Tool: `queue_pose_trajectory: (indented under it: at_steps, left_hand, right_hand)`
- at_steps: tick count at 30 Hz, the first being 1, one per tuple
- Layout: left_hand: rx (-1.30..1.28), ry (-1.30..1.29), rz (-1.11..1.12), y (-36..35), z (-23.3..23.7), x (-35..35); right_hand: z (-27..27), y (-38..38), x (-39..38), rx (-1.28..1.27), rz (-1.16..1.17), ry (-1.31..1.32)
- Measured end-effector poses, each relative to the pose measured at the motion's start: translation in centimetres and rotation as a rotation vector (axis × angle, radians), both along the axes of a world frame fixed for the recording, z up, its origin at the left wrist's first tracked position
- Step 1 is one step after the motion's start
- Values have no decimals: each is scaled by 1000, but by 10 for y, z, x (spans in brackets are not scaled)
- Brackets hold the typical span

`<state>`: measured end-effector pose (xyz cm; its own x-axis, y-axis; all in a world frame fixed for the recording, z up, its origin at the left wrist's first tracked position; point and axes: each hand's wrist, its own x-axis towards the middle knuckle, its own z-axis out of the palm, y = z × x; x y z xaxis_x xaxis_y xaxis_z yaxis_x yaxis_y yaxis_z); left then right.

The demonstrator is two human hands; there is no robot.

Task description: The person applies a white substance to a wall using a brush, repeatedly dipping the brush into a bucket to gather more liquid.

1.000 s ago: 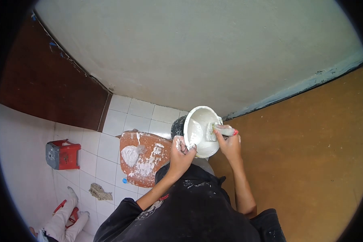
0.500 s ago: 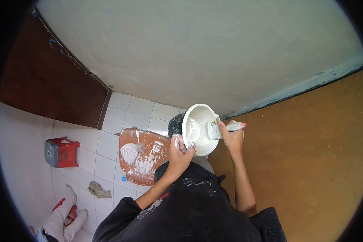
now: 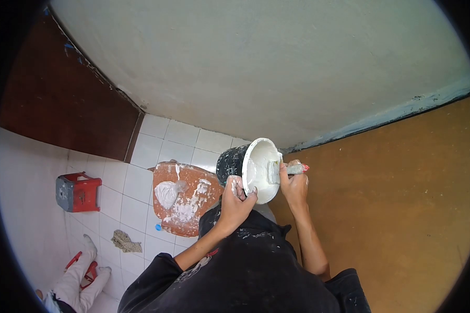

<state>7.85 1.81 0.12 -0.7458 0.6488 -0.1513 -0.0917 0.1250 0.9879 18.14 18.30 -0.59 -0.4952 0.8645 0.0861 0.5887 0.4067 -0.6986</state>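
Well, held the bucket (image 3: 230, 163) up in the air with the left hand (image 3: 238, 194), close to the white wall (image 3: 271, 68) and right over the dark shirt (image 3: 256, 266). Curled the left fingers tight over the near rim, all smeared with white. Tipped the bucket on its side, black outside to the left, open mouth to the right, white paste (image 3: 258, 180) all over the inside. Gripped the putty knife (image 3: 286, 170) in the right hand (image 3: 293, 183) — fingers clenched around the handle, red end poking out to the right, blade down inside the bucket and touching the paste. Saw the brown wall (image 3: 391, 208) just beside that hand. Looked far down on a tile floor (image 3: 156, 151) with an orange board (image 3: 164, 176) lying flat, a white lump and smears on top. Saw a red stool (image 3: 78, 192) well apart to the left, a crumpled rag (image 3: 122, 241) near the board, and another person's legs (image 3: 75, 284) in pale trousers at the bottom corner.
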Motion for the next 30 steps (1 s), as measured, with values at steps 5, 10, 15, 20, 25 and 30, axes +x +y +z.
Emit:
queue_pose_trajectory:
  at_steps: [5,10,15,20,25,30]
  left_hand:
    - [71,-121,55,3,-1,2]
    - [141,-309,90,4,-12,6]
    - [184,-463,103,5,-4,5]
    - [183,-499,73,5,3,3]
    - [197,-459,60,5,7,3]
    - [187,-374,53,8,-3,3]
  right_hand:
    - [-7,1,4,77,10,22]
    - [-10,-1,8,100,-34,100]
    - [-18,1,15,117,-170,305]
    - [-21,-1,16,30,-315,550]
    - [-13,11,31,18,-364,516]
    - [18,11,34,-248,-217,591]
